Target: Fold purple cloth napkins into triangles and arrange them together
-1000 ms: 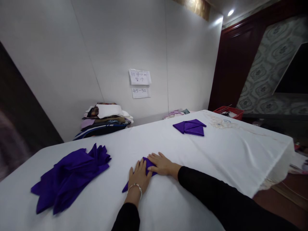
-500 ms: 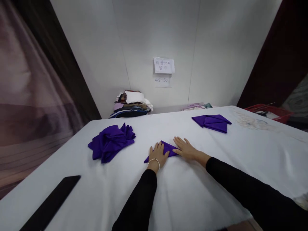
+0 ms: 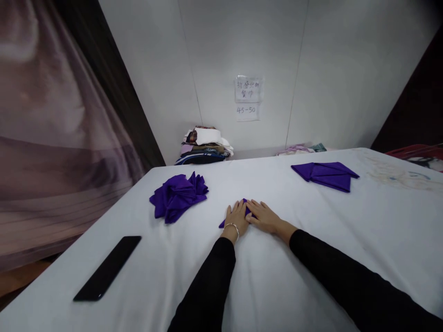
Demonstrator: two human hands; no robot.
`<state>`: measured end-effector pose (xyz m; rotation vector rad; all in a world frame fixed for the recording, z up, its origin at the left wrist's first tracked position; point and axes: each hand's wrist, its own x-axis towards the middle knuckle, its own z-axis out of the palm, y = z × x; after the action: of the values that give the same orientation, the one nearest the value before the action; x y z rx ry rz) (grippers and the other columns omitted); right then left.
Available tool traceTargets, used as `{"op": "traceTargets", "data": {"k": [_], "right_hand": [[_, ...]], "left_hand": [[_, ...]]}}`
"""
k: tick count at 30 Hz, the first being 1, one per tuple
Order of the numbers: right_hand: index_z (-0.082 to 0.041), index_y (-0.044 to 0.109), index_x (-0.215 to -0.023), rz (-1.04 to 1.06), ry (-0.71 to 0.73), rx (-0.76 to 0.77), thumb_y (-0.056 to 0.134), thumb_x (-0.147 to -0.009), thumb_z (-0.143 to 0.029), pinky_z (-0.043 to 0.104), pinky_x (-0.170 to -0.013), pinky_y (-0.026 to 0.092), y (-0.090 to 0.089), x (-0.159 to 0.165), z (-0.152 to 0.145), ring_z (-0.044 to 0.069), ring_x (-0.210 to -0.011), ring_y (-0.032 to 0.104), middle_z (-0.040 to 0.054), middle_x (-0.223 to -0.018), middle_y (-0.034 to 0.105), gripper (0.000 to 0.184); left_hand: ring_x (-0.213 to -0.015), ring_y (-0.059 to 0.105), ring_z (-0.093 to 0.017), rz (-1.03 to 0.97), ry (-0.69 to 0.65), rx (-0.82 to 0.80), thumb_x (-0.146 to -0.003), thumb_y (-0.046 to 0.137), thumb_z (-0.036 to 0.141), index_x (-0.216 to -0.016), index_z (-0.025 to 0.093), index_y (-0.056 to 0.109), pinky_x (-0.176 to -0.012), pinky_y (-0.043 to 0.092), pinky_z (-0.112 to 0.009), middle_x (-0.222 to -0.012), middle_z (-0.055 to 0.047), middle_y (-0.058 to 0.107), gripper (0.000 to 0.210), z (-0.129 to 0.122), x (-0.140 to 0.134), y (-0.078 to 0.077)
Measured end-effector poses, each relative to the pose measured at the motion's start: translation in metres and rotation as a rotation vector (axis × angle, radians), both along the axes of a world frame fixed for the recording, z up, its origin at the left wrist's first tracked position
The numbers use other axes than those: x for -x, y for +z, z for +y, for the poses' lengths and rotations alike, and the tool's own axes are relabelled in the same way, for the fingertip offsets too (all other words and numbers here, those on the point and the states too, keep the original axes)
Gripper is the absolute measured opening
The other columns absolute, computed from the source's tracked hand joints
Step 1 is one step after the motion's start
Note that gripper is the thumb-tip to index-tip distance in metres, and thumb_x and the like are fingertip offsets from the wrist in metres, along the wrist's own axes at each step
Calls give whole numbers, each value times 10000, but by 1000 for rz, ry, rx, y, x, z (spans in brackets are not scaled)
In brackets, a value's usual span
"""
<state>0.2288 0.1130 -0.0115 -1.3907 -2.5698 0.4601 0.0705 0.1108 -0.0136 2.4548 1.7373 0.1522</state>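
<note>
A small folded purple cloth napkin [image 3: 247,211] lies on the white-covered table in front of me, mostly hidden under my hands. My left hand [image 3: 237,218], with a silver bangle at the wrist, lies flat over its left part, fingers stretched out. Pressed flat on the right part is my right hand [image 3: 264,218], its fingertips close beside the left fingers. Only the napkin's top tip, a strip between the hands and its left point show.
To the left sits a purple napkin folded into a pleated shape [image 3: 179,196]. A flat folded purple napkin [image 3: 327,175] lies at the back right. Nearer on the left is a dark flat slab [image 3: 109,267]. Stacked clothes [image 3: 204,146] stand behind the table's far edge.
My right hand has moved left onto the napkin, up against my left hand, and less purple shows. The view has shifted left, so everything appears further right.
</note>
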Motion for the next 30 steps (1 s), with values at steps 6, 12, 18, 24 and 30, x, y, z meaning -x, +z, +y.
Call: {"op": "traceTargets", "data": {"k": [6, 12, 18, 24, 30], "right_hand": [[-175, 193, -1411, -19, 6, -50, 196, -837, -652, 435, -1065, 65, 3, 1, -2, 242, -1346, 86, 77, -1471, 161, 746], [-154, 228, -1400, 17, 21, -75, 230, -827, -661, 447, -1062, 100, 12, 1, -5, 253, -1339, 123, 104, -1463, 186, 765], [-143, 233, -1395, 44, 17, -82, 249, -820, -669, 455, -1064, 103, 13, 2, -3, 248, -1337, 129, 115, -1460, 196, 780], [-148, 237, -1394, 62, 25, -99, 258, -829, -651, 447, -1064, 105, 12, 1, -5, 245, -1335, 139, 113, -1457, 207, 757], [-158, 239, -1394, 61, 18, -107, 263, -827, -653, 441, -1062, 106, 11, 1, -4, 240, -1334, 148, 109, -1454, 217, 753]], "left_hand": [[-1332, 204, -201, -7, 160, -21, -895, 204, 371, -1348, 194, 314, -1071, 152, -485, -1437, -40, 292, 498, -9, 33, 2], [-1320, 243, -214, -48, 289, -61, -886, 282, 355, -1279, 216, 423, -1060, 155, -508, -1404, -40, 357, 440, -17, 71, -2], [-1140, 489, -217, -188, 145, -145, -782, 446, 454, -1173, 175, 534, -1000, 337, -374, -1205, -66, 578, 488, -17, 85, -4], [-959, 560, -205, -221, 86, -210, -786, 419, 393, -1002, 193, 628, -883, 424, -322, -984, -37, 654, 361, -18, 89, -4], [-876, 571, -196, -227, 98, -212, -787, 424, 311, -968, 207, 630, -830, 431, -312, -893, -28, 655, 293, -22, 89, -1]]}}
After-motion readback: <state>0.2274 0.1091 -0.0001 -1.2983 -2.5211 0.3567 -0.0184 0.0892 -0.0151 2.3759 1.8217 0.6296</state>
